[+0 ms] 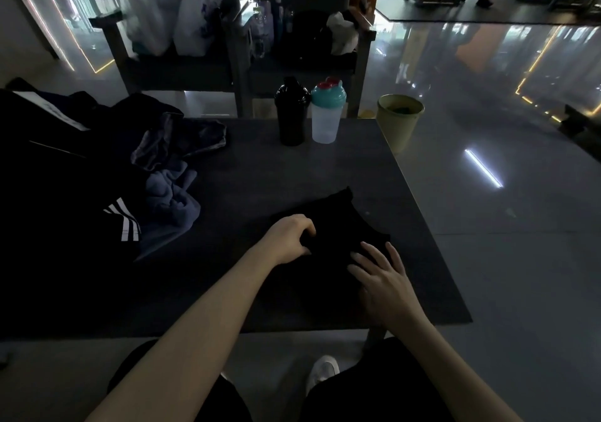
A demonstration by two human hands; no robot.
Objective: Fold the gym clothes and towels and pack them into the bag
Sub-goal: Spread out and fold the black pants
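A black garment [338,217] lies partly folded on the dark table [260,174], near its front right. My left hand [291,238] pinches a fold of this garment between curled fingers and thumb. My right hand [382,280] lies flat on the cloth with straight, spread fingers. At the left stands a black bag [48,168] with white stripes. Against it lie a crumpled blue-grey towel [172,200] and a dark grey piece of cloth [182,142].
A black shaker bottle [291,112] and a clear one with a teal lid [327,112] stand at the table's far edge. A yellow-green bin [399,121] sits on the floor beyond the right corner. A bench with plastic bags [175,15] is behind.
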